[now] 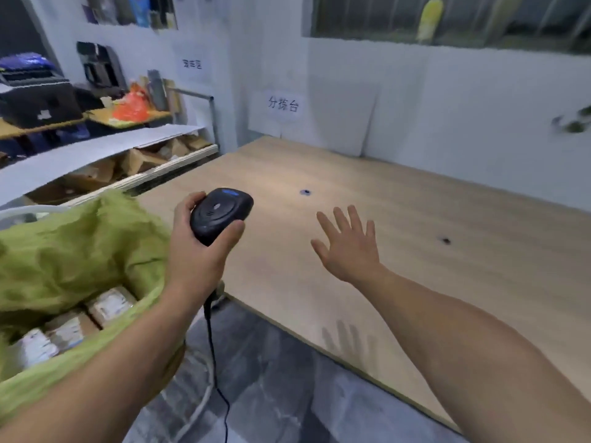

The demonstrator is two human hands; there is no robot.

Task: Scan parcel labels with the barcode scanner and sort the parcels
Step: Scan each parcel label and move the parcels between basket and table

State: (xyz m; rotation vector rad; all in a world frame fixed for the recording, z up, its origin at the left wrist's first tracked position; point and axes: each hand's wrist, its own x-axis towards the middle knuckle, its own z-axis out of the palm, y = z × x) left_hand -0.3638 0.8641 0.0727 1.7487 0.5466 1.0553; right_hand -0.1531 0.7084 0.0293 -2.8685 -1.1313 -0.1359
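parcels (108, 306) lie in the green bag (80, 244) just off the table's left edge. my left hand (198, 251) grips the black scanner (220, 214) over the table's near left corner, its cord (217, 362) hanging to the floor. my right hand (348, 247) hovers flat over the table (447, 219), fingers spread wide, holding nothing.
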